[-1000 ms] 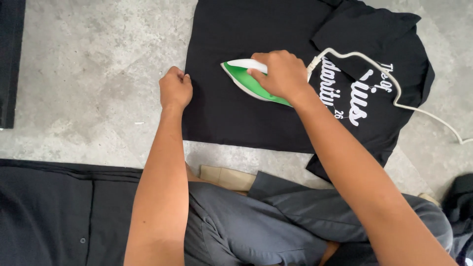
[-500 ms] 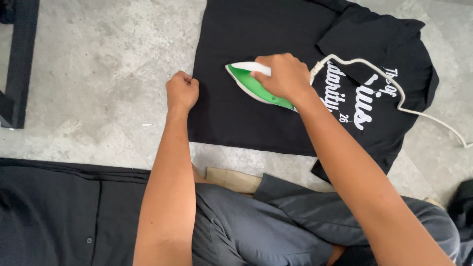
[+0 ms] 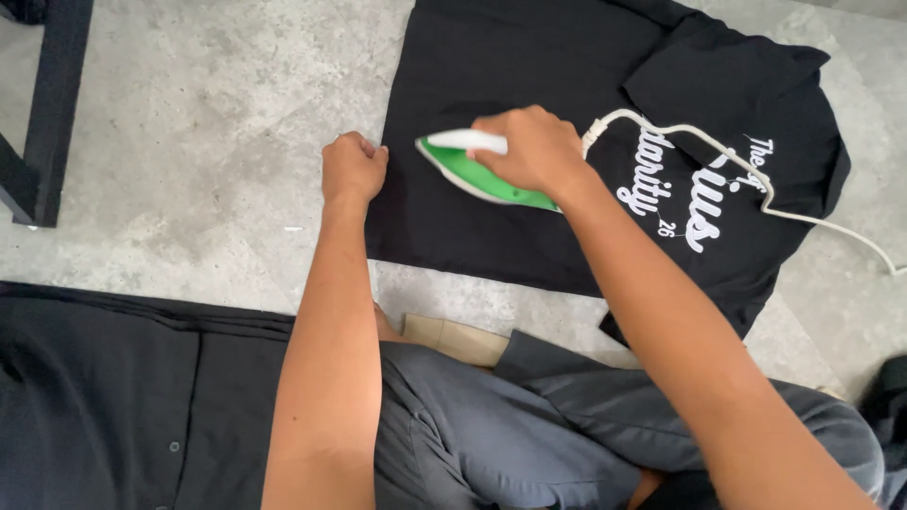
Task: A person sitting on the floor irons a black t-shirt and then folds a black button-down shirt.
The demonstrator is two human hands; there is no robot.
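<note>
A black T-shirt (image 3: 491, 76) with white lettering lies folded flat on the grey concrete floor (image 3: 208, 123). My right hand (image 3: 529, 151) grips the white handle of a green and white clothes iron (image 3: 468, 170), which rests on the shirt with its tip pointing left. A white cord (image 3: 756, 189) runs from the iron's back across the shirt to the right edge. My left hand (image 3: 351, 168) is closed at the shirt's left edge and presses the fabric down there.
A black shirt with buttons (image 3: 113, 397) lies at the lower left. My grey-trousered legs (image 3: 529, 434) fill the lower middle. A black furniture leg (image 3: 52, 104) stands at the upper left. More dark cloth (image 3: 888, 397) shows at the right edge.
The view has shifted slightly, so shirt and hands sit a little further right in the picture. Both hands keep their hold; the iron stays at about the same place on the shirt.
</note>
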